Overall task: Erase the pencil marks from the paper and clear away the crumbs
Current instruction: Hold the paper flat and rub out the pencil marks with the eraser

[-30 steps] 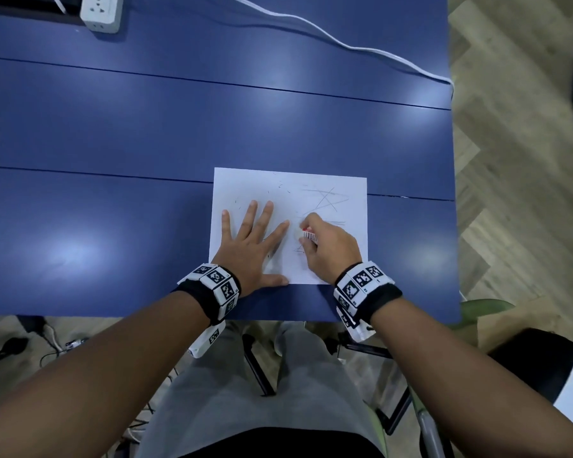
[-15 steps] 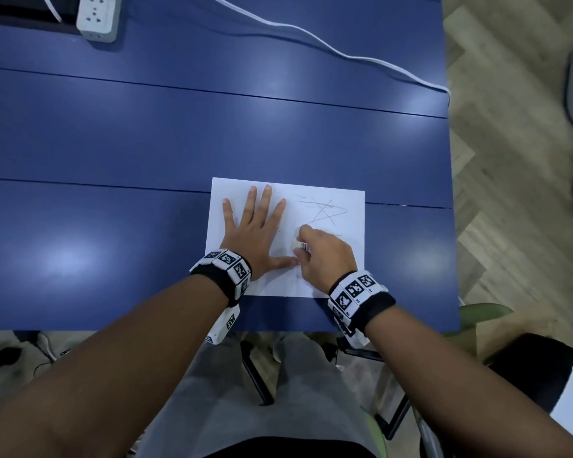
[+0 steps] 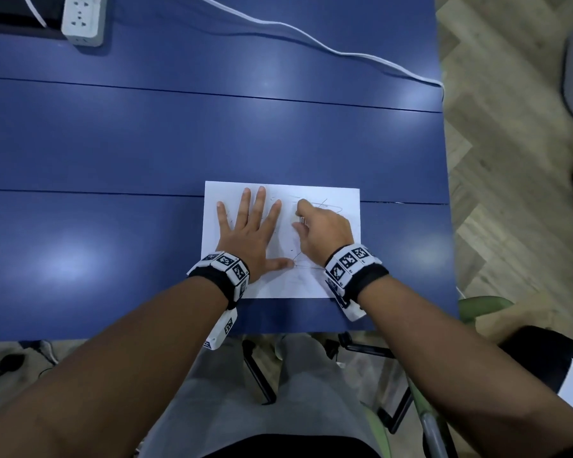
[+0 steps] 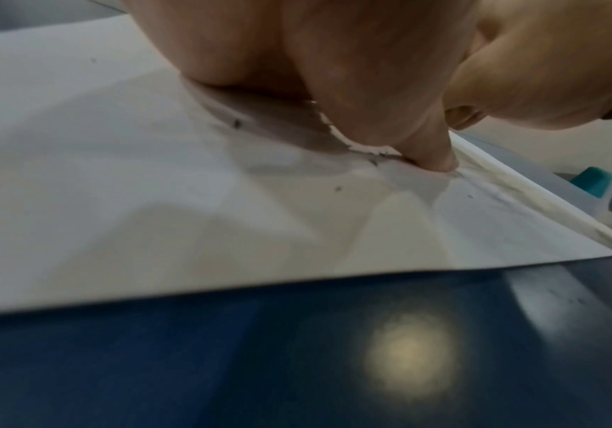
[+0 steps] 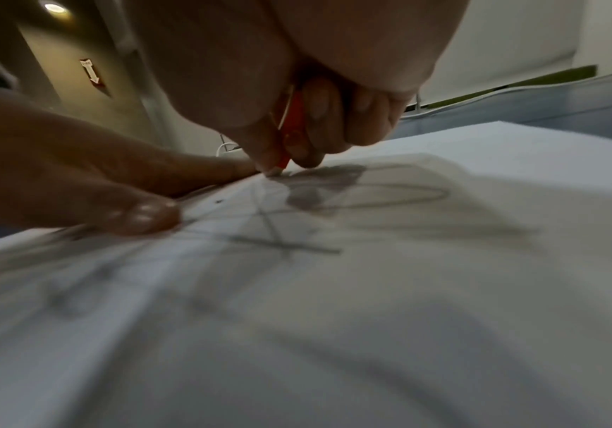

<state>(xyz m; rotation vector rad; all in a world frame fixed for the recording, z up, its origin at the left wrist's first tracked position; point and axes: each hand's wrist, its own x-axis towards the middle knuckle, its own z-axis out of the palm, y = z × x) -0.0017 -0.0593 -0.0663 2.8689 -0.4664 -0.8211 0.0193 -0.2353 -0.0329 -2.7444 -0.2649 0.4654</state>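
Observation:
A white sheet of paper (image 3: 338, 200) lies near the front edge of the blue table (image 3: 212, 137). Grey pencil marks (image 5: 388, 197) cross its right half, and small dark crumbs (image 4: 237, 123) dot it. My left hand (image 3: 252, 226) lies flat on the sheet's left half with fingers spread. My right hand (image 3: 318, 226) pinches a small eraser (image 5: 289, 136) in a red sleeve and holds its white tip down on the paper at the upper marks. Most of the eraser is hidden by the fingers.
A white power strip (image 3: 83, 18) sits at the table's far left. A white cable (image 3: 311, 41) runs across the back to the right edge. My legs and a chair frame (image 3: 258, 375) are below the table's front edge; wood floor lies to the right.
My right hand has slid the eraser away from me, from the sheet's lower middle up to the upper marks. My left hand has shifted further up the sheet, still pressed flat.

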